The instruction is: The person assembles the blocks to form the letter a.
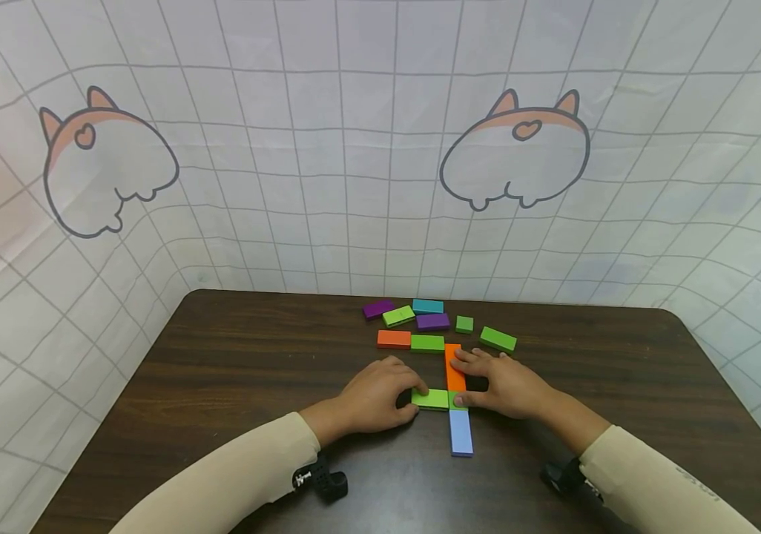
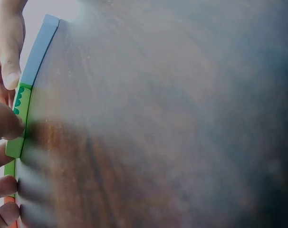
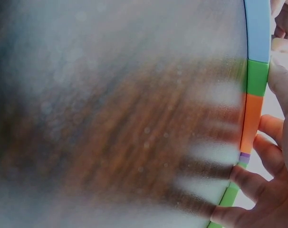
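Note:
My left hand [image 1: 380, 394] grips the left end of a light green block [image 1: 431, 400] between thumb and index finger. That block's right end meets a small green block [image 1: 457, 400], which lies in a column between an orange block [image 1: 454, 367] and a light blue block [image 1: 461, 434]. On the right side of this column, my right hand [image 1: 507, 386] touches the small green block with its thumb, while its extended fingers reach the orange block. In the right wrist view, the light blue, green and orange blocks [image 3: 253, 121] line up end to end.
Behind the column, a red-orange block [image 1: 394, 340] and a green block [image 1: 428, 343] form a row. Farther back lie purple [image 1: 432, 322], blue [image 1: 428, 306] and green blocks [image 1: 498, 339]. The dark wooden table [image 1: 240, 363] meets a white checked curtain [image 1: 320, 185].

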### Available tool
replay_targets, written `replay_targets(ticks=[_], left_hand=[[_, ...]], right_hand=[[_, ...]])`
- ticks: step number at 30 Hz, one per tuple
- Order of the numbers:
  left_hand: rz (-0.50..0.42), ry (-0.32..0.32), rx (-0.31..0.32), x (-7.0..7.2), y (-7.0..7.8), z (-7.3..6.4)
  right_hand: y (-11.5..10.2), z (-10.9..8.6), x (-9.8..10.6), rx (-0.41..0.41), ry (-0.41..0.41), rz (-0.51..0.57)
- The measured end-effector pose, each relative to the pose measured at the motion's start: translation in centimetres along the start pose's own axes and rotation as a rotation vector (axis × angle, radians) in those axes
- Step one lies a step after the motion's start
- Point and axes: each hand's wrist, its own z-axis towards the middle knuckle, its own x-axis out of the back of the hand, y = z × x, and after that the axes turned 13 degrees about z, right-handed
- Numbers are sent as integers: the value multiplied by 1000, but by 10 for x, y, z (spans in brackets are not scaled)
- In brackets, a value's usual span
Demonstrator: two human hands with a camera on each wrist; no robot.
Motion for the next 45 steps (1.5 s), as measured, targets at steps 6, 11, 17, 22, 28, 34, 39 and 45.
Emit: replay_targets(ticks=[6,11,17,22,28,34,39,45], left_hand=[[-26,1,-1,1,-3,1],[-29,27,6,6,-9,3],[6,70,84,16,-20,6],[61,104,152,17,-34,9],[106,106,232,17,-54,13],[101,91,288,16,-70,17],[103,85,320,14,-81,20],[75,51,346,16,-86,20]], right_hand=[[1,1,1,-4,-4,1],[0,2,1,-9,-8,2],[0,1,2,-10,-7,0],[1,1,2,-12,-6,-10],[1,1,1,-10,-7,-14],[2,1,1,-11,-10,-19],[2,1,1,-12,-10,-19],[1,0,1,-17,-11,-14]])
